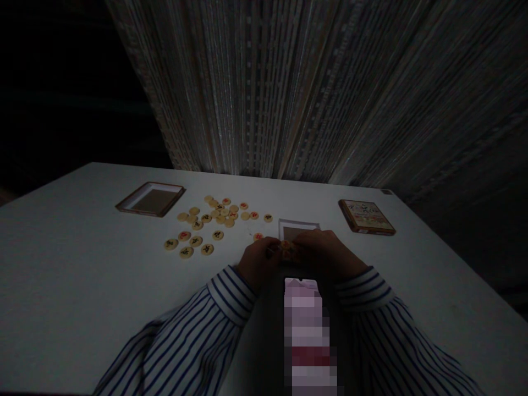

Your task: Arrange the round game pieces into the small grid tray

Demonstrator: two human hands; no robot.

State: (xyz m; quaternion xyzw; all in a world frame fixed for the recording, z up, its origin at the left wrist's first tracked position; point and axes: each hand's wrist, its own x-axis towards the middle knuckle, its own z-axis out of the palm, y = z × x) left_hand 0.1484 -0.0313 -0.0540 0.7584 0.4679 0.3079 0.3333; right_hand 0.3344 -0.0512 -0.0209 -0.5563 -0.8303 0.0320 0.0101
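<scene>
Several round wooden Chinese chess pieces (286, 254) with red characters lie close together between my hands, at the near part of a shallow open tray (299, 224). My left hand (260, 259) is closed at the left of these pieces, its thumb and fingertips drawn together. From the right, my right hand (328, 252) reaches across the tray, fingers bent and pressed together beside the pieces. Dim light hides what either hand grips. Just beyond my left hand is a single red-marked piece (258, 236).
Loose chess pieces (220, 214) are scattered left of centre on the white table (136, 275). An open box part (152, 199) lies at the back left, a printed box (367, 216) at the right. A lit phone (305, 324) lies between my forearms. A curtain (264, 99) hangs behind.
</scene>
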